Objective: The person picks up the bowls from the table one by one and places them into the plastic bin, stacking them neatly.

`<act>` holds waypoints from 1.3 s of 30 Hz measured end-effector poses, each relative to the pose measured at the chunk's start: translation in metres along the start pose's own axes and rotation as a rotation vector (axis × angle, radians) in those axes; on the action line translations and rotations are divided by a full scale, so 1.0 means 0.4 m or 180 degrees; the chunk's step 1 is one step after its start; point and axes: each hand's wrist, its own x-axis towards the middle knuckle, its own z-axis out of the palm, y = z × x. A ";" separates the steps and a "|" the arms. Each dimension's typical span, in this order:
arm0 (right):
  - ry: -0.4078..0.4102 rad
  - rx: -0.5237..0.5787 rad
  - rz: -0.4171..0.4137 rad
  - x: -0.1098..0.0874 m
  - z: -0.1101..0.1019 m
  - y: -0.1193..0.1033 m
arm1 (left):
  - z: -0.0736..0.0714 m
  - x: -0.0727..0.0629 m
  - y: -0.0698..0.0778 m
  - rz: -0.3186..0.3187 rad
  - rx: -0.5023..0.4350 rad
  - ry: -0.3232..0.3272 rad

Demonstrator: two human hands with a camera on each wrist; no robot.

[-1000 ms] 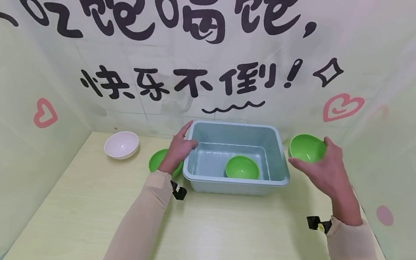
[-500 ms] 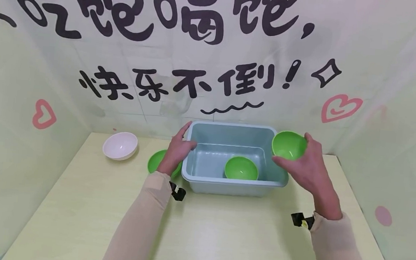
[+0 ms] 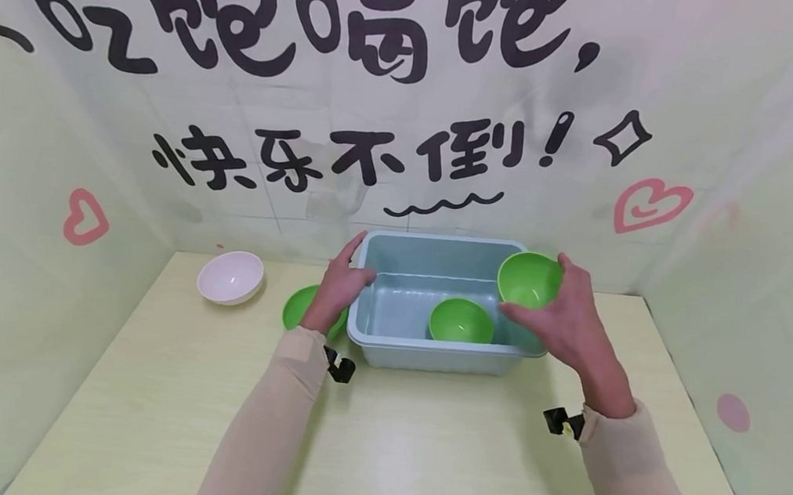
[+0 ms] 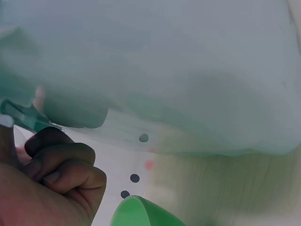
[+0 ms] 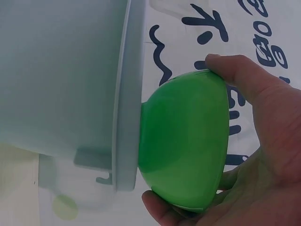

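In the head view a light blue plastic basin (image 3: 447, 346) stands at the back middle of the table. My left hand (image 3: 341, 290) grips its left rim, thumb over the edge; the left wrist view shows the other fingers (image 4: 75, 172) curled beneath the rim. My right hand (image 3: 569, 319) holds a green bowl (image 3: 529, 281) by its rim, tilted, over the basin's right side. From the right wrist, the held bowl (image 5: 186, 141) shows its rounded outside beside the basin rim (image 5: 128, 103). A second green bowl (image 3: 462, 321) lies inside the basin, toward the front.
Another green bowl (image 3: 297, 307) sits left of the basin, partly hidden by my left hand. Farther left stands a white bowl (image 3: 231, 278). A printed curtain (image 3: 296, 105) hangs behind the pale wooden table (image 3: 393, 444) and along both sides.
My right hand has carried its green bowl leftward, from beyond the basin's right edge to over its right side. The left hand stays on the rim, and the other bowls have not moved.
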 end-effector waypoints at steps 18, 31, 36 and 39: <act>-0.0150 0.0062 0.0019 0.019 0.047 -0.017 | 0.005 0.002 0.002 0.0015 -0.0010 0.0000; -0.0342 0.0095 -0.0034 0.033 0.105 -0.021 | -0.003 -0.001 0.001 -0.0026 0.0013 0.0013; -0.0404 0.0047 -0.0036 0.036 0.121 -0.022 | 0.000 0.000 0.003 -0.0014 -0.0018 0.0004; -0.0437 0.0004 -0.0033 0.038 0.132 -0.022 | 0.000 -0.002 0.004 -0.0010 -0.0022 0.0010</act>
